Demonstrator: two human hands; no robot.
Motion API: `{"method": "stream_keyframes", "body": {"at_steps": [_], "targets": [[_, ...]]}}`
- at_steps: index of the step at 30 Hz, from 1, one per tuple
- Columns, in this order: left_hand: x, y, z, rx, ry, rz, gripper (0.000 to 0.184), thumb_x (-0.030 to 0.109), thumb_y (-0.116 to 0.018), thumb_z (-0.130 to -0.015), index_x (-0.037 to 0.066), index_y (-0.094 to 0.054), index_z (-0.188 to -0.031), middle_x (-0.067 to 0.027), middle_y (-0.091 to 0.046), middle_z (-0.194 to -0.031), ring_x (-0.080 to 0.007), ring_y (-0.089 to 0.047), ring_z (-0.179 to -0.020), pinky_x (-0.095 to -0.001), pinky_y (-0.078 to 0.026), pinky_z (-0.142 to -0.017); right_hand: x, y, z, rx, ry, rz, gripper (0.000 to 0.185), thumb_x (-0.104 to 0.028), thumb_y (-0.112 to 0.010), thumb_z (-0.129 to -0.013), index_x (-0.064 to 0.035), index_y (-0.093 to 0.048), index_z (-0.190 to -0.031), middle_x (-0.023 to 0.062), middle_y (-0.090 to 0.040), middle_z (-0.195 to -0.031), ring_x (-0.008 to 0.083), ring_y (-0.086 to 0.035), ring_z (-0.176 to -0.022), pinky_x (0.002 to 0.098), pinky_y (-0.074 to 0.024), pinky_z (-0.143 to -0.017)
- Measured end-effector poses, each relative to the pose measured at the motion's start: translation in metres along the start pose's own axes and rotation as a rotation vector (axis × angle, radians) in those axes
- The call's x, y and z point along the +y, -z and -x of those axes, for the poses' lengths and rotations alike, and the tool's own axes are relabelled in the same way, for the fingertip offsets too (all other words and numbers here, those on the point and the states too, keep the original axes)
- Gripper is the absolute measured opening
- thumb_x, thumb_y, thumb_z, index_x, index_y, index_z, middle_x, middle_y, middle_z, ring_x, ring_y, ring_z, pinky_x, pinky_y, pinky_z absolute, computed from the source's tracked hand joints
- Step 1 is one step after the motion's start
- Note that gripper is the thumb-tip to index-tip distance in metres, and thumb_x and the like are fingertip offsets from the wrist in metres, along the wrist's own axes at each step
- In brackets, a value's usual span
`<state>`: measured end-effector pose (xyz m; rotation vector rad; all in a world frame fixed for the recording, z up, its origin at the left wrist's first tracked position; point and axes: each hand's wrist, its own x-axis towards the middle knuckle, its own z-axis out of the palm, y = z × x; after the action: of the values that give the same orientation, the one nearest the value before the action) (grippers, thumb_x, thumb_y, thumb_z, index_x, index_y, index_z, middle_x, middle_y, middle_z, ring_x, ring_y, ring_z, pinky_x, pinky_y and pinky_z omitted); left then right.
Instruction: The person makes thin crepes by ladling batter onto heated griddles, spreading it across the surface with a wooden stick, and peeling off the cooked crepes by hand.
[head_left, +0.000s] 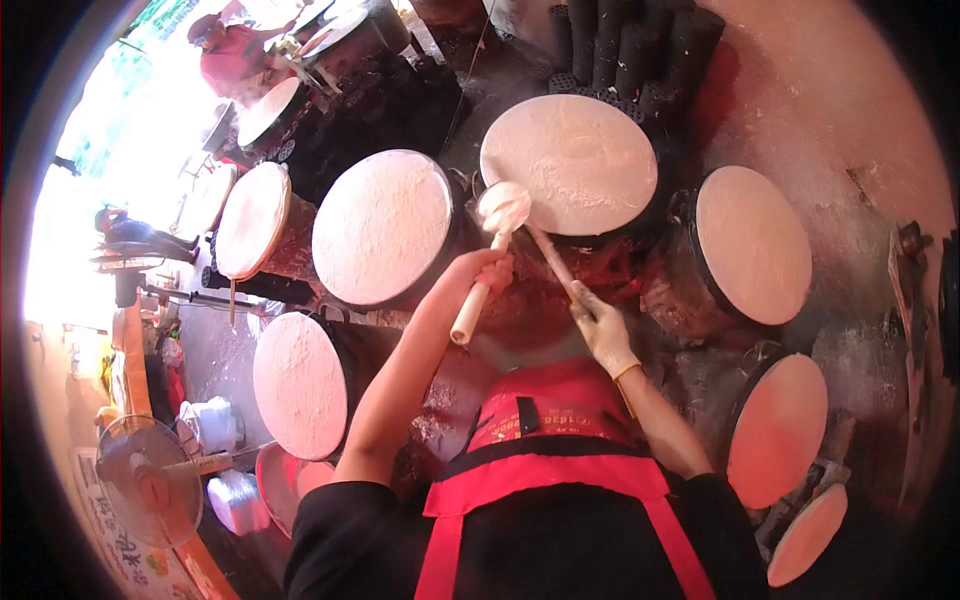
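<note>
the handle (470, 314) in the fingers of the left hand (488, 272) looks like smooth, pale wood. around the fingers of the right hand (600, 330), the glove (615, 352) is matt and cloth-like; the stick (553, 262) between them looks like dull wood. ahead of both hands' fingers, the round surface (580, 165) is matt and roughly ridged. behind them, the apron (575, 400) looks like cloth.

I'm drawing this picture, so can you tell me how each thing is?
Ladle: head coated with pale stuff
Stick: slanted, held
Left hand: bare, closed around the ladle's handle
Right hand: gloved, closed around the stick
Front griddle: covered with a pale, patchy layer
Left griddle: covered, bumpy
Right griddle: covered, looks smoother
Black cylinders: stacked
Apron: worn
</note>
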<state>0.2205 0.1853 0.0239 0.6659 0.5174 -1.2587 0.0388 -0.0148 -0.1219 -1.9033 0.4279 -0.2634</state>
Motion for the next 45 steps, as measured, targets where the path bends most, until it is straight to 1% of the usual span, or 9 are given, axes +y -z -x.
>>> {"method": "stream_keyframes", "body": {"at_steps": [7,10,14,17,21,32,36,40,45], "targets": [[-0.068,0.117,0.053,0.263,-0.291,-0.284,0.015,0.006,-0.055,-0.090,0.004,-0.048,-0.076,0.0021,-0.041,-0.062,-0.0051,-0.036,-0.047,-0.0194,-0.028,-0.038,0.014,-0.005,0.032,0.460,-0.038,0.014,0.043,-0.013,-0.054,-0.099,0.0069,-0.046,-0.137,0.0118,-0.054,-0.139,0.0144,-0.053,-0.120,0.0270,-0.0431,-0.098],[-0.077,0.163,0.054,0.271,-0.166,-0.098,0.014,0.002,-0.052,-0.089,0.003,-0.046,-0.076,0.0013,-0.040,-0.064,-0.0052,-0.036,-0.047,-0.0192,-0.028,-0.039,-0.025,-0.052,0.091,0.126,-0.124,0.158,0.055,-0.003,-0.060,-0.090,-0.0228,-0.051,-0.140,0.0090,-0.068,-0.119,0.0076,-0.062,-0.092,0.0257,-0.0488,-0.085],[-0.077,0.181,0.071,0.269,-0.054,-0.043,0.015,-0.002,-0.051,-0.086,0.004,-0.043,-0.075,0.0013,-0.040,-0.063,-0.0061,-0.036,-0.047,-0.0197,-0.029,-0.039,-0.033,-0.063,0.090,0.234,-0.206,-0.196,0.051,-0.008,-0.065,-0.090,-0.0246,-0.054,-0.137,0.0106,-0.066,-0.122,0.0106,-0.063,-0.092,0.0280,-0.0510,-0.080],[-0.075,0.195,0.075,0.214,-0.032,-0.140,0.015,0.003,-0.052,-0.090,0.006,-0.045,-0.077,0.0019,-0.041,-0.064,-0.0050,-0.036,-0.048,-0.0191,-0.029,-0.039,-0.052,-0.020,0.062,0.459,-0.156,0.510,0.045,-0.032,-0.059,-0.093,-0.0331,-0.052,-0.137,0.0233,-0.064,-0.084,0.0423,-0.060,-0.074,0.0458,-0.0485,-0.066],[-0.073,0.200,0.072,0.159,0.006,-0.230,0.016,0.008,-0.052,-0.093,0.008,-0.045,-0.079,0.0018,-0.042,-0.065,-0.0048,-0.036,-0.048,-0.0189,-0.029,-0.040,-0.070,0.010,0.048,0.410,-0.095,0.953,0.038,-0.030,-0.058,-0.092,-0.0261,-0.059,-0.129,0.0188,-0.066,-0.085,0.0377,-0.063,-0.079,0.0489,-0.0501,-0.070],[-0.111,0.127,0.051,-0.058,0.023,-0.809,0.035,0.040,-0.059,-0.097,0.013,-0.044,-0.082,0.0065,-0.035,-0.062,-0.0026,-0.031,-0.047,-0.0190,-0.023,-0.040,-0.118,-0.005,0.165,0.517,-0.309,0.812,0.055,-0.037,-0.056,-0.092,-0.0197,-0.044,-0.142,0.0183,-0.066,-0.091,0.0369,-0.065,-0.075,0.0484,-0.0500,-0.060],[-0.167,0.077,0.035,-0.256,0.171,-0.774,0.035,0.045,-0.056,-0.097,0.010,-0.049,-0.097,0.0047,-0.039,-0.069,-0.0014,-0.030,-0.047,-0.0179,-0.023,-0.040,-0.155,-0.025,0.218,0.409,-0.341,0.613,0.031,-0.039,-0.051,-0.096,-0.0120,-0.048,-0.109,0.0153,-0.066,-0.087,0.0381,-0.065,-0.071,0.0490,-0.0518,-0.058],[-0.287,0.031,0.004,-0.107,0.278,-0.784,0.015,0.022,-0.056,-0.098,0.007,-0.056,-0.096,0.0023,-0.049,-0.071,-0.0047,-0.035,-0.046,-0.0171,-0.026,-0.038,-0.131,0.039,0.300,0.638,-0.031,0.464,0.022,-0.032,-0.058,-0.092,-0.0105,-0.060,-0.089,0.0149,-0.063,-0.080,0.0382,-0.062,-0.073,0.0477,-0.0496,-0.062],[-0.338,-0.018,-0.030,-0.027,0.599,-0.566,0.019,0.015,-0.057,-0.096,-0.002,-0.057,-0.105,0.0007,-0.049,-0.070,-0.0043,-0.036,-0.045,-0.0172,-0.029,-0.036,-0.027,0.161,0.394,1.077,-0.317,0.304,0.035,-0.030,-0.065,-0.085,-0.0088,-0.063,-0.113,0.0189,-0.064,-0.105,0.0382,-0.061,-0.095,0.0451,-0.0488,-0.084]]}}
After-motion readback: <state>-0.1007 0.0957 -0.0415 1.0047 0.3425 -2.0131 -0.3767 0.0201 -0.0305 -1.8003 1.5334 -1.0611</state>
